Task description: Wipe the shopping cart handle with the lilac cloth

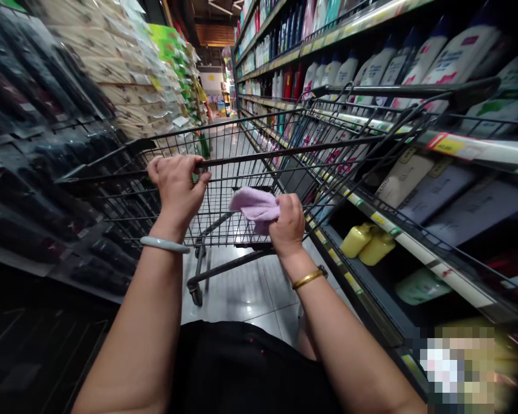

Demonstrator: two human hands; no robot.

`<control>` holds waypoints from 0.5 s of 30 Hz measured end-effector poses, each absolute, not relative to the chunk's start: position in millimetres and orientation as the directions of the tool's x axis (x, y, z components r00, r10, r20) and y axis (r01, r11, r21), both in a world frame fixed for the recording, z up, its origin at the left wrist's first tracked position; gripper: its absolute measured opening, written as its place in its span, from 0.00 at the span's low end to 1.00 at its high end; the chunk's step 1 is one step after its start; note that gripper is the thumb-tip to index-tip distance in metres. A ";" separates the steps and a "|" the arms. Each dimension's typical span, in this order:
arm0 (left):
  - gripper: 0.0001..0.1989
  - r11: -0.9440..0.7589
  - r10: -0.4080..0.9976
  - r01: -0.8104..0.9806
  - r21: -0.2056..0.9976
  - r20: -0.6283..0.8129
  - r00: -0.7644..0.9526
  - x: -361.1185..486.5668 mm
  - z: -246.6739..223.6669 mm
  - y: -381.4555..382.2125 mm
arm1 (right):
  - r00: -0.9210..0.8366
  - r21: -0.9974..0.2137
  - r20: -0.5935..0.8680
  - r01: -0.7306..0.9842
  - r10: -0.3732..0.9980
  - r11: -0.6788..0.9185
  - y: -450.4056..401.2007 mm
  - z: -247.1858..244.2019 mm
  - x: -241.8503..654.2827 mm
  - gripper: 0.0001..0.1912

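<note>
A black wire shopping cart (250,158) stands across the aisle in front of me. My left hand (176,178) is closed over its near top rail, the thumb below the bar. A light purple cloth (254,204) is bunched in my right hand (288,221), which is closed around one end of it. The cloth's free end sticks out to the left, in front of the cart's mesh side. Through the wire, the basket shows mostly floor. Below it are the cart's dark lower frame (231,264) and a caster wheel (195,294).
Shelves with rows of white bottles (453,54) run along the right. Lower down are yellow bottles (366,244) and boxes (440,192). Plastic-wrapped packages (107,69) are stacked on the left. A tiled floor (250,287) stretches down the aisle. A pixelated patch covers the lower right corner.
</note>
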State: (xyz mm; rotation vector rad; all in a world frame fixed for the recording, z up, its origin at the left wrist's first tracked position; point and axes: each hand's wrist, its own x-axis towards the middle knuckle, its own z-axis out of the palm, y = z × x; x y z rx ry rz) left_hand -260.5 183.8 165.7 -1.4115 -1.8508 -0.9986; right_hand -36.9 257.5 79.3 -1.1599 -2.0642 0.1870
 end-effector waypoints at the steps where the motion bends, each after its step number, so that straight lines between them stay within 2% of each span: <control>1: 0.10 0.154 0.519 0.968 0.200 0.817 -0.252 -262.2 165.8 183.1 | -0.307 -0.439 0.554 0.682 0.774 0.585 258.5 80.9 -35.4 0.19; 3: 0.11 0.158 0.529 0.969 0.193 0.812 -0.247 -265.8 166.4 181.1 | -0.411 -0.387 0.499 0.682 0.763 0.621 256.0 76.4 -35.4 0.18; 7: 0.12 0.169 0.561 0.970 0.174 0.792 -0.240 -272.8 170.2 173.9 | -0.685 -0.304 0.289 0.596 0.668 0.743 243.4 62.4 -41.0 0.15; 9: 0.12 0.176 0.582 0.970 0.168 0.777 -0.240 -273.4 173.6 168.8 | -0.648 -0.339 0.336 0.594 0.684 0.729 243.0 66.1 -39.4 0.15; 13: 0.18 0.202 0.590 0.961 0.187 0.760 -0.272 -257.2 181.3 163.8 | -0.331 -0.465 0.524 0.661 0.785 0.589 252.4 83.9 -27.6 0.18; 15: 0.21 0.200 0.578 0.962 0.188 0.770 -0.270 -238.3 185.5 168.6 | -0.316 -0.461 0.523 0.676 0.791 0.575 252.6 86.6 -25.5 0.19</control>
